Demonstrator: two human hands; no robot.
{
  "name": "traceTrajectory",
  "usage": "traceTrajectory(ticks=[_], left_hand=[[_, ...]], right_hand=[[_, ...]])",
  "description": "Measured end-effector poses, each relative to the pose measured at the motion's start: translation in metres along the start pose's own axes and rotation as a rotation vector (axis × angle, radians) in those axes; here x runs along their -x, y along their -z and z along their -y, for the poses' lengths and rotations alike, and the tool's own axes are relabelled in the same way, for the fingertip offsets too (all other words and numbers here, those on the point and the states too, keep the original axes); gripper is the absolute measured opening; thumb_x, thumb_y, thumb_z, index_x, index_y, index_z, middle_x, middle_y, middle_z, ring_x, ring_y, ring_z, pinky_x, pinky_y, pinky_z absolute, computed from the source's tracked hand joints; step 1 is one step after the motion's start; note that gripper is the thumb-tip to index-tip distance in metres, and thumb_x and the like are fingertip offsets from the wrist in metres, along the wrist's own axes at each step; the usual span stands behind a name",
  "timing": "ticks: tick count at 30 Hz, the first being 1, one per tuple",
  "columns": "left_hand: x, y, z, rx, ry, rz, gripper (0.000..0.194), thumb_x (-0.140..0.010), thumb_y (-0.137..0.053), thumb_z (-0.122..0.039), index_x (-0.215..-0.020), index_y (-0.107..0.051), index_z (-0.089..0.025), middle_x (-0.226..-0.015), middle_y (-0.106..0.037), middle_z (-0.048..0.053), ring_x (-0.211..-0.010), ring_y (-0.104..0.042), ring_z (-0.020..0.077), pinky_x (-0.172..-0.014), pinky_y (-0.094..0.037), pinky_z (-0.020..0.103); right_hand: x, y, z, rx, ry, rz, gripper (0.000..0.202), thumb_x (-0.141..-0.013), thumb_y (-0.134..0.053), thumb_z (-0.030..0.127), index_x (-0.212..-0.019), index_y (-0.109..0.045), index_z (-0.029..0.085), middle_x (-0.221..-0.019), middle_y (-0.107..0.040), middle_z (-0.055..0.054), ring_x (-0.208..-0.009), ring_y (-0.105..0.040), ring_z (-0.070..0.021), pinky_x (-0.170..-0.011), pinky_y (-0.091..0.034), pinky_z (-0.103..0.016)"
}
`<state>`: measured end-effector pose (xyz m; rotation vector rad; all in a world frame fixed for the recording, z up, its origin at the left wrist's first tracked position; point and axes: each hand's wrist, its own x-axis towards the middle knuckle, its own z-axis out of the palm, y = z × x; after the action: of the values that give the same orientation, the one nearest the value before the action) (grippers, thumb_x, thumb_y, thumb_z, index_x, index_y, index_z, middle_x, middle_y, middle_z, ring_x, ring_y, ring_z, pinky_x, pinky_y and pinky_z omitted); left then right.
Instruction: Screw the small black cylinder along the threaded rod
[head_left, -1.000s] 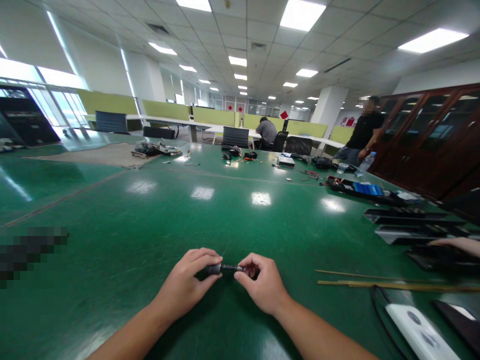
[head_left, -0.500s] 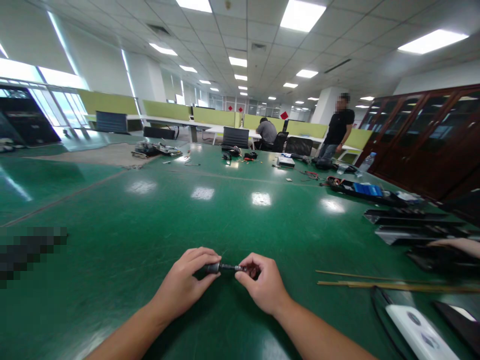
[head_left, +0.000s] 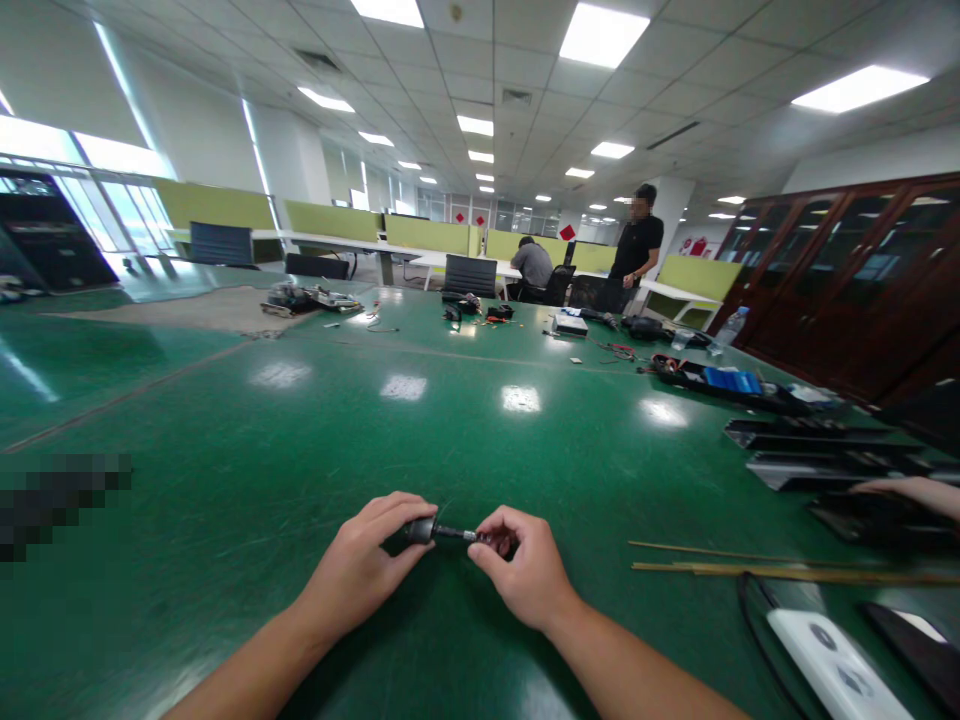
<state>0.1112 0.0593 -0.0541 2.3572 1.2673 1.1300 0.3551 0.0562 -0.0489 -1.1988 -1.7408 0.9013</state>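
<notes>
My left hand [head_left: 366, 560] is closed round the black handle of what looks like a small screwdriver [head_left: 422, 530], thumb below and fingers above. Its thin dark shaft [head_left: 450, 532] points right, with a silvery end at the fingers of my right hand [head_left: 529, 572]. That hand is closed in a pinch on the shaft's end. A small dark reddish piece shows among its curled fingers, too small to make out. Both hands are just above the green table [head_left: 360, 440] or resting on it; I cannot tell which.
Thin yellowish sticks [head_left: 750, 570], a white device [head_left: 836, 660] and a cable lie to the right. Beyond them another person's hand [head_left: 911, 490] touches a black object, near metal channels [head_left: 825, 468]. Tools, a tray [head_left: 727, 385] and a bottle [head_left: 731, 328] stand farther back.
My left hand has shifted slightly left and tilted the handle, and more of it shows. My right hand has hardly moved. The standing person in the back has moved left.
</notes>
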Motion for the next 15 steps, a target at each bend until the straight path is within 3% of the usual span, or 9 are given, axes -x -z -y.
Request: traceTrajectory(ticks=[5, 9, 12, 15], left_hand=[[-0.002, 0.007, 0.007, -0.031, 0.023, -0.032, 0.03, -0.092, -0.064, -0.03, -0.122, -0.064, -0.027, -0.119, -0.064, 0.006, -0.109, -0.063, 0.0194, -0.097, -0.053, 0.032], [-0.01, 0.02, 0.006, -0.116, 0.196, -0.204, 0.039, -0.087, -0.068, -0.044, -0.121, -0.064, -0.024, -0.118, -0.067, 0.005, -0.108, -0.064, 0.0231, -0.101, -0.05, 0.036], [-0.012, 0.04, -0.002, -0.098, 0.419, -0.291, 0.045, -0.092, -0.06, -0.051, -0.129, -0.059, -0.026, -0.118, -0.069, 0.003, -0.107, -0.066, 0.0235, -0.101, -0.05, 0.039], [0.001, 0.071, -0.003, -0.078, 0.492, -0.327, 0.046, -0.098, -0.049, -0.05, -0.139, -0.049, -0.03, -0.12, -0.07, 0.0, -0.109, -0.067, 0.021, -0.099, -0.052, 0.038]], right_hand=[[0.001, 0.0, 0.003, -0.004, 0.014, -0.028, 0.009, -0.08, -0.07, 0.024, -0.084, -0.068, 0.016, -0.071, -0.065, -0.001, -0.063, -0.055, -0.0129, -0.061, -0.042, -0.024], [0.003, -0.001, 0.004, -0.021, 0.011, 0.009, 0.009, -0.08, -0.07, 0.025, -0.083, -0.069, 0.016, -0.07, -0.064, -0.001, -0.062, -0.055, -0.0125, -0.06, -0.042, -0.024], [0.005, -0.002, 0.004, -0.012, 0.016, 0.035, 0.008, -0.079, -0.071, 0.024, -0.082, -0.07, 0.016, -0.07, -0.065, -0.001, -0.062, -0.055, -0.0121, -0.06, -0.042, -0.023], [0.006, -0.002, 0.004, -0.01, 0.026, 0.048, 0.007, -0.078, -0.071, 0.022, -0.081, -0.07, 0.017, -0.068, -0.065, 0.0, -0.061, -0.055, -0.0117, -0.06, -0.042, -0.023]])
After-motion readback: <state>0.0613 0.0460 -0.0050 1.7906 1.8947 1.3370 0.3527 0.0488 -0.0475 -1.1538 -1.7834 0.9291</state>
